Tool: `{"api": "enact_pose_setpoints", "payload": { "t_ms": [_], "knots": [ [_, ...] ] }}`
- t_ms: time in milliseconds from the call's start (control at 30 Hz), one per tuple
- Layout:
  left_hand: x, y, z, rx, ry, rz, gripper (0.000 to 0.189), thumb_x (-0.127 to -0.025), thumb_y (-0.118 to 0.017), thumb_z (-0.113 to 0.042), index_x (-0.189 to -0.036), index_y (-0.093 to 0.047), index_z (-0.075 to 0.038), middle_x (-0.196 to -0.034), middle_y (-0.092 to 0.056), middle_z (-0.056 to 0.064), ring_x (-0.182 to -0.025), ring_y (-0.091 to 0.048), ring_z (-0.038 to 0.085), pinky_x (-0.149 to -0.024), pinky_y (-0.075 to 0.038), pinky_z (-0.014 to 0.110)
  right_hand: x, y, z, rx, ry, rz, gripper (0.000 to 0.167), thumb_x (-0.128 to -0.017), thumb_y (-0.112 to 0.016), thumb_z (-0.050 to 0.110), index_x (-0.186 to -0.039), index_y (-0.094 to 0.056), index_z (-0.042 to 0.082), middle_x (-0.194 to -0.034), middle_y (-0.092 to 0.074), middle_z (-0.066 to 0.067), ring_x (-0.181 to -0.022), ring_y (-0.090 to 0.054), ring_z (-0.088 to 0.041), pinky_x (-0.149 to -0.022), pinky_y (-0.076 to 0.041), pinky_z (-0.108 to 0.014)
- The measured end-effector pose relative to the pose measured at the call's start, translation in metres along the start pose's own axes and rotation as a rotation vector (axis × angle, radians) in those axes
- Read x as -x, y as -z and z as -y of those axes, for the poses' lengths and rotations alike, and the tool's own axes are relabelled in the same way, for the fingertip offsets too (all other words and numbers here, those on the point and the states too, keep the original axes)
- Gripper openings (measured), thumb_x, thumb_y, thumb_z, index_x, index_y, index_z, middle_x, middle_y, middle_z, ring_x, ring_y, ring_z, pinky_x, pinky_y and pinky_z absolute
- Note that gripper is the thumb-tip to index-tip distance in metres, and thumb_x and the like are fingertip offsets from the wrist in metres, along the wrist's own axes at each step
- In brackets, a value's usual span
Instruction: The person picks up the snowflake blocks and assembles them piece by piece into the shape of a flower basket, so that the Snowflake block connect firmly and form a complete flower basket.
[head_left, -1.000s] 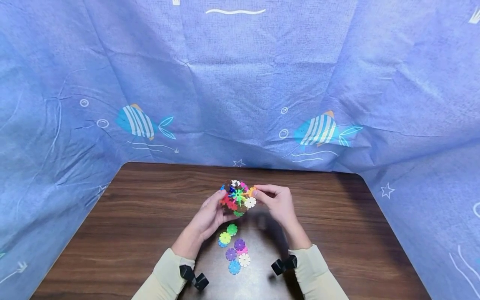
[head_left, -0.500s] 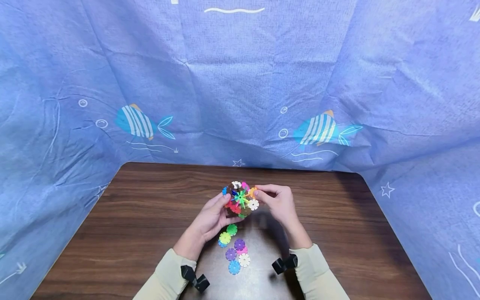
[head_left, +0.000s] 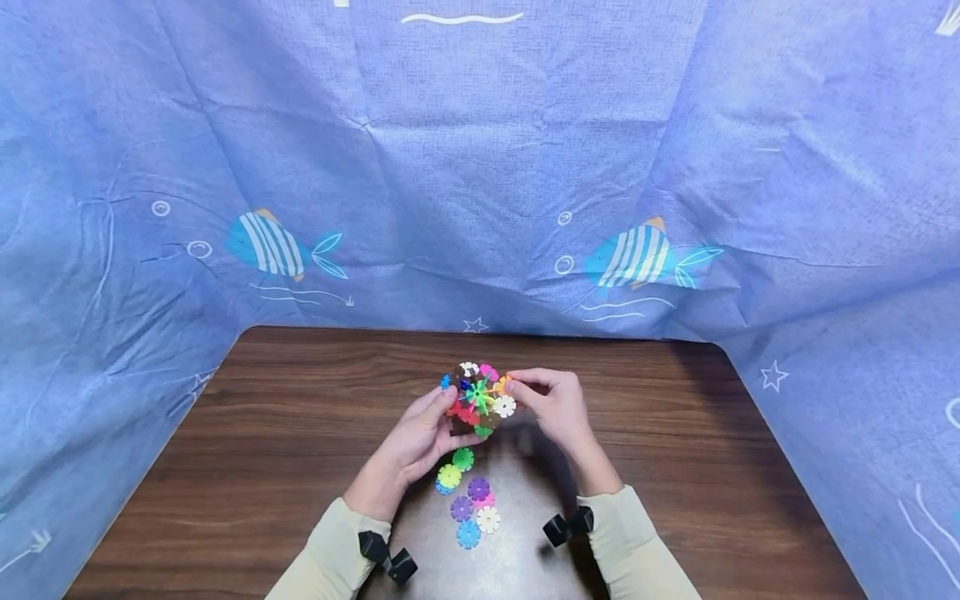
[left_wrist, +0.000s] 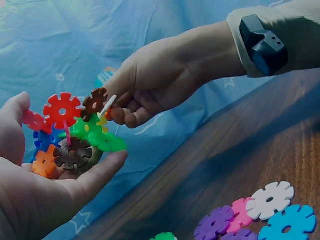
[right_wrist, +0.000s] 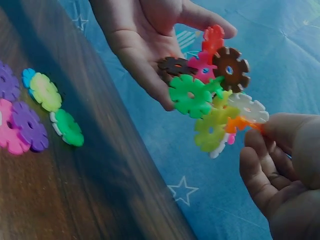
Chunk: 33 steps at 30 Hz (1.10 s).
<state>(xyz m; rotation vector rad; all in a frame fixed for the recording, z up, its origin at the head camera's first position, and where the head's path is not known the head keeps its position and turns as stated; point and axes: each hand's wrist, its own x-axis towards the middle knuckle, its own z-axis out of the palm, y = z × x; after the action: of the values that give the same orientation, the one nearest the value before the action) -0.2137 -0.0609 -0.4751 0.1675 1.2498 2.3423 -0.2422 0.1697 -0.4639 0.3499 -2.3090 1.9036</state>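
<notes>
A ball-like cluster of notched plastic snowflake discs (head_left: 477,393) is held above the table, with red, brown, green, yellow, white, blue and orange pieces interlocked. My left hand (head_left: 416,432) grips it from the left, thumb and fingers around its edge. On the other side, my right hand (head_left: 558,410) pinches an orange disc (right_wrist: 239,123) between thumb and forefinger, at the cluster's right edge beside a white disc (right_wrist: 248,108). In the left wrist view, a red disc (left_wrist: 62,111) and a dark brown disc (left_wrist: 73,154) face the camera. Part of the orange disc is hidden by my right fingers.
Loose discs lie on the wooden table (head_left: 300,467) below my hands: a green one (head_left: 463,458), a yellow one (head_left: 450,476), purple ones, a pink, a white (head_left: 488,520) and a blue (head_left: 468,534). A blue fish-print curtain (head_left: 465,183) hangs behind the table.
The cluster shifts slightly right and tilts, then comes back a little left, both hands keeping their hold. The loose discs on the table stay where they were.
</notes>
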Motion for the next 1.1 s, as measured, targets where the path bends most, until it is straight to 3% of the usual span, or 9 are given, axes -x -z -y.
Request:
{"api": "enact_pose_setpoints", "payload": {
  "t_ms": [67,267,300,500,733,867,967,1100],
  "knots": [
    [0.0,-0.001,0.0,-0.003,-0.003,0.006,0.063,-0.109,-0.049,-0.036,-0.16,-0.028,-0.005,-0.142,-0.059,0.009,-0.127,-0.061,0.02,-0.111,-0.041,0.066,0.001,-0.002,0.003,-0.002,-0.001,-0.024,0.018,-0.089,-0.08,0.008,-0.105,-0.079,-0.002,-0.093,-0.077,-0.021,-0.069,-0.071,-0.02,-0.064,-0.063,-0.045],
    [0.0,0.0,-0.002,-0.053,0.002,0.009,0.063,-0.109,-0.049,-0.036,-0.16,-0.028,-0.005,-0.144,-0.057,0.012,-0.125,-0.062,0.02,-0.109,-0.043,0.066,0.002,-0.005,0.017,0.005,-0.038,-0.005,0.018,-0.089,-0.077,-0.001,-0.105,-0.077,-0.009,-0.095,-0.076,-0.026,-0.073,-0.071,-0.016,-0.066,-0.064,-0.038],
    [0.0,0.0,-0.003,-0.06,0.001,0.007,0.063,-0.109,-0.049,-0.036,-0.16,-0.029,-0.005,-0.145,-0.056,0.013,-0.125,-0.063,0.021,-0.108,-0.043,0.066,0.001,-0.004,0.013,0.007,-0.038,0.003,0.018,-0.089,-0.077,0.001,-0.105,-0.077,-0.008,-0.095,-0.076,-0.025,-0.073,-0.072,-0.016,-0.065,-0.063,-0.035],
    [0.0,0.001,-0.003,-0.06,-0.003,0.002,0.064,-0.109,-0.048,-0.039,-0.16,-0.028,-0.006,-0.147,-0.054,0.015,-0.123,-0.064,0.021,-0.108,-0.044,0.066,-0.005,-0.003,0.0,-0.007,-0.002,0.045,0.02,-0.09,-0.079,0.008,-0.106,-0.078,-0.004,-0.096,-0.077,-0.022,-0.072,-0.071,-0.012,-0.066,-0.064,-0.041],
    [-0.004,0.005,-0.001,0.006,0.034,-0.103,0.077,-0.103,-0.052,-0.054,-0.157,-0.03,-0.004,-0.156,-0.043,0.025,-0.133,-0.057,0.031,-0.107,-0.044,0.066,-0.002,0.001,-0.004,-0.144,-0.034,0.178,0.031,-0.094,-0.074,0.004,-0.121,-0.07,-0.01,-0.112,-0.072,-0.03,-0.084,-0.074,-0.01,-0.076,-0.064,-0.04],
    [-0.005,0.006,-0.002,0.018,0.019,-0.18,0.083,-0.101,-0.051,-0.059,-0.157,-0.025,-0.003,-0.153,-0.045,0.027,-0.136,-0.053,0.038,-0.107,-0.043,0.066,-0.001,0.002,-0.004,-0.204,-0.063,0.201,0.033,-0.093,-0.073,0.001,-0.122,-0.068,-0.012,-0.113,-0.071,-0.032,-0.088,-0.075,-0.012,-0.08,-0.064,-0.043],
    [-0.004,0.007,-0.003,0.037,0.002,-0.215,0.076,-0.104,-0.052,-0.051,-0.155,-0.022,-0.003,-0.143,-0.055,0.022,-0.128,-0.06,0.036,-0.107,-0.043,0.065,-0.001,0.001,-0.005,-0.215,-0.094,0.187,0.032,-0.093,-0.073,0.001,-0.122,-0.068,-0.011,-0.106,-0.075,-0.023,-0.085,-0.074,-0.011,-0.078,-0.064,-0.042],
    [-0.003,0.008,-0.004,0.068,-0.016,-0.191,0.068,-0.106,-0.057,-0.02,-0.159,-0.017,-0.007,-0.128,-0.061,0.008,-0.113,-0.067,0.023,-0.105,-0.051,0.055,-0.001,-0.001,-0.006,-0.245,-0.117,0.143,0.034,-0.093,-0.072,0.0,-0.124,-0.066,-0.012,-0.094,-0.078,-0.006,-0.075,-0.072,-0.013,-0.068,-0.063,-0.035]
  ]
}}
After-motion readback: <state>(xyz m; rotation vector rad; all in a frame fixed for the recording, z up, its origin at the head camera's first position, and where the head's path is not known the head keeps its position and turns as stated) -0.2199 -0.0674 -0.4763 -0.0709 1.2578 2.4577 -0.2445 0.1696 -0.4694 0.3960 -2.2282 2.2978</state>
